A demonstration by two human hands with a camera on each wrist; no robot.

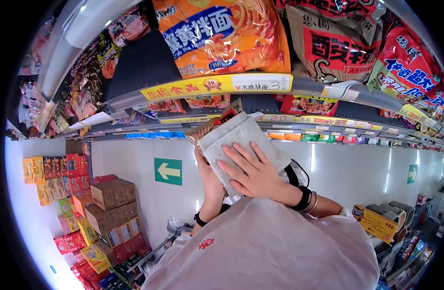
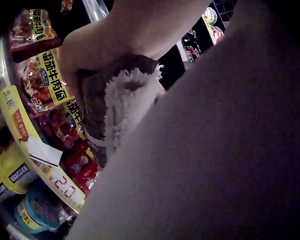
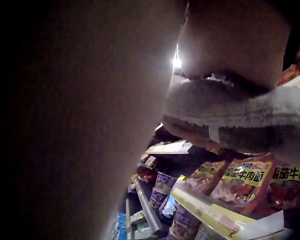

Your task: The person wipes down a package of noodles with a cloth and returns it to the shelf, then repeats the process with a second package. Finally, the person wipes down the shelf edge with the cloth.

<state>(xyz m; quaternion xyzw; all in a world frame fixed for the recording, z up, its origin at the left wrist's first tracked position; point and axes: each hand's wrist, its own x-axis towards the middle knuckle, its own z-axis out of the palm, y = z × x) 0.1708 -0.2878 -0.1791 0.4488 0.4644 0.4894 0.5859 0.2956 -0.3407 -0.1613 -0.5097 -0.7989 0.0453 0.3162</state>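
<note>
In the head view, the left hand (image 1: 211,182) holds the bag (image 1: 206,131) at its 8 o'clock side, just above the shirt (image 1: 260,246). The right hand (image 1: 253,174) lies flat, fingers spread, on the cloth (image 1: 275,145) over it. Best press softly, holding the bag steady. Its long way seems to run from 11 to 5 o'clock, bare end at 11.

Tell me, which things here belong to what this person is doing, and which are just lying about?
In use:
light-grey rectangular terry cloth, touched by the right fingers
crinkled brown plastic packet partly under that cloth, held by the left fingers

Just around:
glossy orange plastic noodle bag
stacked brown cardboard boxes
green rectangular floor sign with a pale arrow
</note>
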